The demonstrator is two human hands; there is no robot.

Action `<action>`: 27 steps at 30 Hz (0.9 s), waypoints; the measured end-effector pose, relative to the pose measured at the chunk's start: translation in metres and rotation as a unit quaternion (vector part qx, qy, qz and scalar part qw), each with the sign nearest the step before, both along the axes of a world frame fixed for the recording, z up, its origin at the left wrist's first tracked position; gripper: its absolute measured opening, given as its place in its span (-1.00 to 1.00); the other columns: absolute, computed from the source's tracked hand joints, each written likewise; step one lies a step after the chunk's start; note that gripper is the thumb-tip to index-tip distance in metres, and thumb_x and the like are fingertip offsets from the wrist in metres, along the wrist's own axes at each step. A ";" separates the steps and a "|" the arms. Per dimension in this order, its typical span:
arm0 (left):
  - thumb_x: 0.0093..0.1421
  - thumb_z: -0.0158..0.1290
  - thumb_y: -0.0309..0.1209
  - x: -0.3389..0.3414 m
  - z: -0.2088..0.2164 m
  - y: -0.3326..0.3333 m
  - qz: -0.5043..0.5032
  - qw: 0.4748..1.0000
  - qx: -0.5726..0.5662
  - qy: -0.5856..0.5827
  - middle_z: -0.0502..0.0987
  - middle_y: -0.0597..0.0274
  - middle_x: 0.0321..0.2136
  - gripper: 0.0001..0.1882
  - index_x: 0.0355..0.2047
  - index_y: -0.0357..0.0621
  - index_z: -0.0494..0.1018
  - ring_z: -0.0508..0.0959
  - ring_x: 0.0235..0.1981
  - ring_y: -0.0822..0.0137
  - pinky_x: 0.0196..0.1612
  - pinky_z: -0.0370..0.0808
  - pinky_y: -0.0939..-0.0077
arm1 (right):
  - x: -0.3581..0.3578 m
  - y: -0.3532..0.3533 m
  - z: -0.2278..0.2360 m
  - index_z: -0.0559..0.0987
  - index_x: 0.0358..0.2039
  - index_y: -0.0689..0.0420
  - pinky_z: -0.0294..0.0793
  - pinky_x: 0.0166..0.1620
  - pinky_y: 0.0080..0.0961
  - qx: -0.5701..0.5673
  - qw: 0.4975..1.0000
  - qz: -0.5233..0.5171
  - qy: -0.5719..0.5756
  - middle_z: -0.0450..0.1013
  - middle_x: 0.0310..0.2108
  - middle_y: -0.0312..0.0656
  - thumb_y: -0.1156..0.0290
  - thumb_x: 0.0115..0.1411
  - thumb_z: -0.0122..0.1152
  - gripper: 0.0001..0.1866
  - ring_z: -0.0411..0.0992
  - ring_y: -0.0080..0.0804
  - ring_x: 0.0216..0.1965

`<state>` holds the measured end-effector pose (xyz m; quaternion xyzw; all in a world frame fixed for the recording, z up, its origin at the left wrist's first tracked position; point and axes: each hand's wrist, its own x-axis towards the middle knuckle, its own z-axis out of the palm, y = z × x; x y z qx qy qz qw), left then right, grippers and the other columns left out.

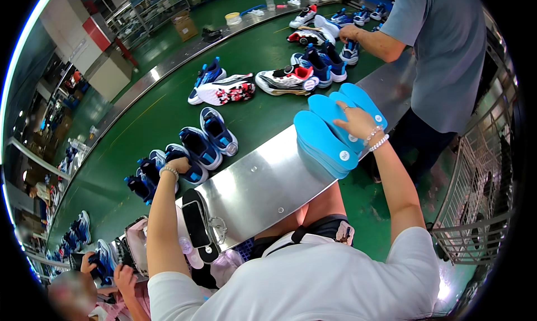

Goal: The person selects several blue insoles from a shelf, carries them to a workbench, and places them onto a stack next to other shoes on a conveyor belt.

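Observation:
My left hand (180,165) is at a dark blue sneaker (193,172) in a row on the green belt, its fingers curled at the shoe and partly hidden. Beside it on the right stand two more blue sneakers (198,147) with white soles, openings up. My right hand (358,122) lies over bright blue insoles, thumb and forefinger apart on the middle stack (324,105). A nearer stack of insoles (321,144) and a farther one (363,102) flank it. All three piles rest on the far right end of a metal shelf (263,181).
A dark phone (195,223) lies on a black insole-shaped piece at the shelf's left end. Several sneakers, some white and red (285,80), sit farther along the belt (151,119). A co-worker (447,58) stands at the right, near a wire cart (475,209). Another person's hands (124,279) hold a shoe at lower left.

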<state>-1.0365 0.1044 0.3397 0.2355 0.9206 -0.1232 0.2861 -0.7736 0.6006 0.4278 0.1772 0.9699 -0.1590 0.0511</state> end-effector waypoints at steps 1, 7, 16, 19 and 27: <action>0.01 -0.09 -0.22 -0.004 -0.002 -0.001 -0.019 0.999 -0.040 -0.005 0.45 -0.05 -0.26 -0.60 -0.25 -0.28 0.41 0.44 -0.20 0.03 -0.15 0.37 0.32 | -0.001 -0.004 0.005 0.14 0.10 0.11 0.39 -0.20 -0.33 0.022 1.000 0.003 0.010 0.41 -0.29 0.09 0.06 -0.04 0.09 -0.28 0.42 -0.12 -0.29; 0.00 -0.11 -0.30 -0.017 -0.011 0.022 -0.025 0.994 -0.108 -0.013 0.49 0.03 -0.33 -0.70 -0.35 -0.23 0.46 0.48 -0.29 0.13 -0.26 0.41 0.36 | -0.002 -0.003 0.008 0.06 0.14 0.09 0.40 -0.21 -0.36 0.043 0.997 -0.010 -0.064 0.41 -0.27 0.09 0.02 -0.15 0.18 -0.12 0.43 -0.12 -0.31; -0.07 -0.06 -0.40 -0.004 0.044 0.020 0.025 0.980 0.035 0.194 0.50 -0.01 -0.39 -0.76 -0.42 -0.29 0.46 0.49 -0.34 0.02 -0.27 0.43 0.26 | 0.018 -0.001 0.042 0.20 0.05 0.10 0.40 -0.33 -0.31 0.183 0.975 -0.069 0.101 0.43 -0.39 0.07 0.12 -0.05 0.13 -0.34 0.42 -0.11 -0.37; -0.16 0.05 -0.34 0.028 0.057 0.046 0.132 0.853 0.407 0.299 0.46 -0.15 -0.47 -0.66 -0.36 -0.29 0.37 0.47 -0.37 -0.04 -0.26 0.40 0.22 | 0.005 -0.024 0.064 0.25 0.01 0.11 0.38 -0.38 -0.29 0.100 0.969 0.007 0.227 0.43 -0.44 0.06 0.16 0.00 0.09 -0.43 0.42 -0.11 -0.42; -0.06 0.04 -0.29 0.036 0.027 0.040 0.186 0.829 0.460 0.257 0.45 -0.20 -0.43 -0.43 -0.09 -0.37 0.16 0.46 -0.35 -0.09 -0.27 0.39 0.24 | -0.132 -0.194 0.046 0.47 -0.26 0.11 0.26 -0.56 -0.72 -0.409 0.867 0.277 -0.067 0.40 -0.61 -0.29 0.16 0.01 0.08 -0.66 0.36 -0.61 -0.60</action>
